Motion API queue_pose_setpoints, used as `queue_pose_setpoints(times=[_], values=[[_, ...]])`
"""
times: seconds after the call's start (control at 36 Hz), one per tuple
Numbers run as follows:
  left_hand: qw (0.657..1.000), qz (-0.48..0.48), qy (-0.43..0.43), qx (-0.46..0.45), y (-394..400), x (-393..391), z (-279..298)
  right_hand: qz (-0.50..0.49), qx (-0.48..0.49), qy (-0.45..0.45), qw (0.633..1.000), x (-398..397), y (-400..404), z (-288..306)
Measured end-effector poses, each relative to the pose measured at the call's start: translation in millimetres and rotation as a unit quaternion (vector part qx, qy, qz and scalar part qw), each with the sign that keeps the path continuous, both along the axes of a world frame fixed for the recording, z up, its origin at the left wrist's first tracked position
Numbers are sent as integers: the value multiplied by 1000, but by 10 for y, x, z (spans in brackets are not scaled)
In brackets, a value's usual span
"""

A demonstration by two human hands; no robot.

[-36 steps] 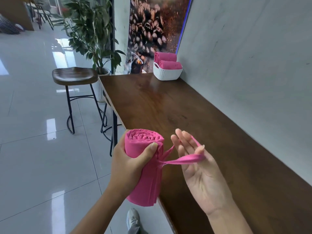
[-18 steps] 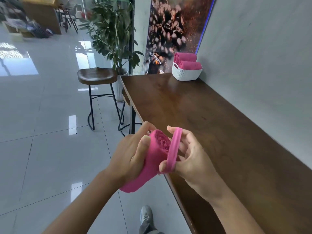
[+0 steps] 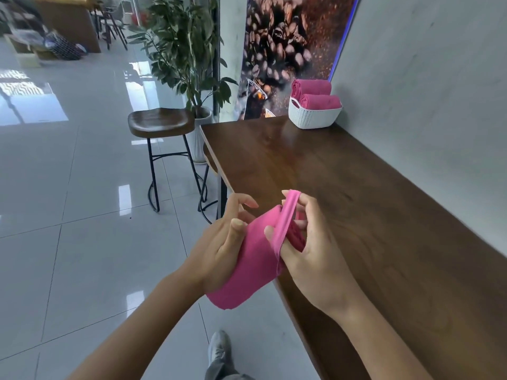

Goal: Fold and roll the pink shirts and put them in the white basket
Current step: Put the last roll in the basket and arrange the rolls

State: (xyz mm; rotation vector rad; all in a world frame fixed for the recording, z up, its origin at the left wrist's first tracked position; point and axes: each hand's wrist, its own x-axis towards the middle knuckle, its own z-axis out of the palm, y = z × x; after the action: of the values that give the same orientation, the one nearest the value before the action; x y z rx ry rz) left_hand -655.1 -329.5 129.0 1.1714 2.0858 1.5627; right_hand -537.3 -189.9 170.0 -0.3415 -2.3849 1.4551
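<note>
A rolled pink shirt [image 3: 255, 259] is held in the air at the near edge of the wooden counter [image 3: 329, 187]. My left hand [image 3: 222, 242] grips the roll from the left side. My right hand [image 3: 307, 242] has its fingers hooked through a stretched pink band of the shirt's fabric [image 3: 285, 215], pulled over the roll's far end. The white basket [image 3: 314, 115] stands at the counter's far end by the wall, with two rolled pink shirts [image 3: 315, 94] in it.
A wooden stool [image 3: 162, 124] stands on the tiled floor left of the counter. A potted plant [image 3: 186, 50] is behind it. A grey wall runs along the counter's right side. My shoe [image 3: 219, 352] shows below.
The roll went from upright to tilted, its end pointing away. My right hand, which held the pink strip out to the side, now stretches it over the roll's end. The view turned left.
</note>
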Motion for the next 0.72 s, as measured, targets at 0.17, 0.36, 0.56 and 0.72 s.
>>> queue_pose_setpoints(times=[0.17,0.36,0.56,0.72], values=[[993,-16,55,-104,-150,-449,-139,18,-15,-14,1000,-356,283,-110],[990,-30,1,-138,-61,-948,-182,41,-102,-38,993,-895,629,-146],[982,-66,14,-175,218,-1509,-123,114,-124,-131,977,-1446,1053,-120],[966,-109,51,-229,528,-1951,-57,205,-135,-210,946,-1913,1403,-37]])
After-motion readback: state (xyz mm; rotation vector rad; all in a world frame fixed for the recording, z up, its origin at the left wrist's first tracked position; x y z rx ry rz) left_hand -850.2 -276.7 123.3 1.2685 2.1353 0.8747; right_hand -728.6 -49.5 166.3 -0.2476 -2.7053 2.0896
